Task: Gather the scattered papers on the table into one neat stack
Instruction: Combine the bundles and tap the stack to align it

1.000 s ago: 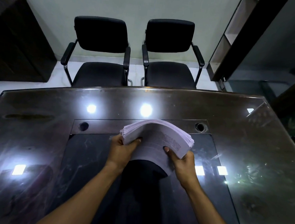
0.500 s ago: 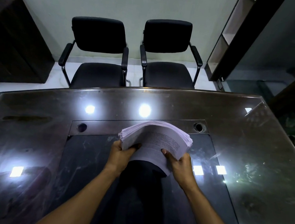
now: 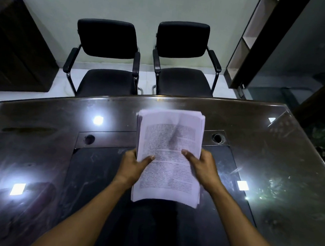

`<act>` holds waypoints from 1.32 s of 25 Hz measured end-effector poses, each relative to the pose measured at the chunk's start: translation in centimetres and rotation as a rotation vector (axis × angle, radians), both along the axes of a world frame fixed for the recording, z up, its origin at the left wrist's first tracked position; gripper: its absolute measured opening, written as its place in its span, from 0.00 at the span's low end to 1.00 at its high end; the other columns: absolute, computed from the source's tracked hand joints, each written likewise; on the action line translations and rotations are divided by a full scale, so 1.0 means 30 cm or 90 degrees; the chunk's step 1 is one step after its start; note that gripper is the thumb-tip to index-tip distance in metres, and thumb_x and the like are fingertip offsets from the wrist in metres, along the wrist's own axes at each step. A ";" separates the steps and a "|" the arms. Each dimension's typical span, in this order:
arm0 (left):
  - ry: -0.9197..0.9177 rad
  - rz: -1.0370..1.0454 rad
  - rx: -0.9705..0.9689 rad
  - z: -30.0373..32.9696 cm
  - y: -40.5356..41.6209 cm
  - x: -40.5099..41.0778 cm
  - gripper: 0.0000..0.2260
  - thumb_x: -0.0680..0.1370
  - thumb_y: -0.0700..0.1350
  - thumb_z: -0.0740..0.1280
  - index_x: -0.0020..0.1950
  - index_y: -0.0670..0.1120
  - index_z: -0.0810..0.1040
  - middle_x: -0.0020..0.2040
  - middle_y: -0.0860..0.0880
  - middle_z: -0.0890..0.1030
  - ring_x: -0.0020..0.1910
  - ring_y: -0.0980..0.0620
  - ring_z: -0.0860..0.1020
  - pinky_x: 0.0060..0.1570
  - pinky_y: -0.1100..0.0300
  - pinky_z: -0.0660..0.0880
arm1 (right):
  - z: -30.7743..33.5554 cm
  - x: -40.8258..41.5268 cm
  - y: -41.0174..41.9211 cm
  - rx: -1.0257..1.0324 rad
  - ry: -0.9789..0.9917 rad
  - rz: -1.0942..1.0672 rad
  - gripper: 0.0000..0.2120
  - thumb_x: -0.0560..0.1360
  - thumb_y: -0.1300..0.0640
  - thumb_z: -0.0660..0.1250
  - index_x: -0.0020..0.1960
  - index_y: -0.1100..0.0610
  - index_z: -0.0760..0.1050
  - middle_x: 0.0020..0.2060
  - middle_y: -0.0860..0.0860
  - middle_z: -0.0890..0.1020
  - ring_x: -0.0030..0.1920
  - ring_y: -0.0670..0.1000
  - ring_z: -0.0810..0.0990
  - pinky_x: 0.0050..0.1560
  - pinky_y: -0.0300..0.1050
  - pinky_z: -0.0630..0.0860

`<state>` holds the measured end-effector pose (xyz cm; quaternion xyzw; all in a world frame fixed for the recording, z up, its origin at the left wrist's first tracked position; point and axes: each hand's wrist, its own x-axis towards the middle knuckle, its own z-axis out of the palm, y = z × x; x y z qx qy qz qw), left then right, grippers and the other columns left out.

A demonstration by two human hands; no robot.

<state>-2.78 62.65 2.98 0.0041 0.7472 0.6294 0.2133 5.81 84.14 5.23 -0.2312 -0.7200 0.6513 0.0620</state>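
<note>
Both hands grasp one stack of papers (image 3: 169, 154) over the middle of the dark glossy table (image 3: 274, 166); the left hand (image 3: 133, 165) clasps its left edge, thumb on the printed top sheet; the right hand (image 3: 203, 167) clasps the right edge likewise; two black chairs (image 3: 106, 55) stand beyond the table.

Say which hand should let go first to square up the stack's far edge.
Probably the right hand: it grips the paper stack slightly higher up its side, nearer the far edge. The left hand, thumb over the page, can keep holding.
</note>
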 end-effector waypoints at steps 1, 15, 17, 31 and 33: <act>-0.009 -0.002 0.030 0.017 0.005 -0.011 0.08 0.74 0.40 0.77 0.52 0.45 0.85 0.49 0.49 0.88 0.48 0.52 0.86 0.48 0.55 0.82 | 0.021 -0.017 0.013 -0.027 0.017 0.006 0.06 0.79 0.59 0.71 0.55 0.53 0.83 0.51 0.49 0.88 0.53 0.52 0.87 0.54 0.49 0.82; -0.268 0.048 0.155 -0.055 -0.053 0.076 0.15 0.74 0.38 0.75 0.59 0.39 0.82 0.56 0.39 0.86 0.50 0.40 0.86 0.47 0.48 0.82 | -0.033 0.140 0.009 -0.182 -0.129 0.107 0.13 0.83 0.61 0.64 0.67 0.58 0.76 0.59 0.54 0.86 0.54 0.52 0.87 0.49 0.42 0.82; -0.268 0.037 0.177 -0.027 -0.048 0.061 0.16 0.74 0.39 0.75 0.60 0.38 0.81 0.56 0.37 0.85 0.48 0.40 0.86 0.44 0.50 0.83 | -0.012 0.127 0.027 -0.176 -0.104 0.081 0.12 0.83 0.61 0.63 0.65 0.57 0.77 0.58 0.55 0.86 0.54 0.53 0.87 0.51 0.47 0.82; -0.252 0.066 0.198 -0.029 -0.016 0.077 0.13 0.79 0.38 0.70 0.63 0.41 0.79 0.56 0.41 0.86 0.53 0.38 0.84 0.52 0.40 0.82 | -0.013 0.105 0.022 -0.235 -0.072 -0.018 0.10 0.83 0.60 0.63 0.62 0.57 0.78 0.54 0.52 0.87 0.50 0.51 0.87 0.45 0.41 0.83; -0.217 0.074 0.123 -0.064 -0.002 0.103 0.13 0.79 0.39 0.71 0.63 0.43 0.79 0.56 0.44 0.86 0.53 0.41 0.85 0.54 0.40 0.82 | -0.057 0.111 0.016 -0.122 -0.107 0.010 0.11 0.84 0.59 0.63 0.65 0.57 0.77 0.57 0.52 0.86 0.52 0.49 0.87 0.48 0.39 0.82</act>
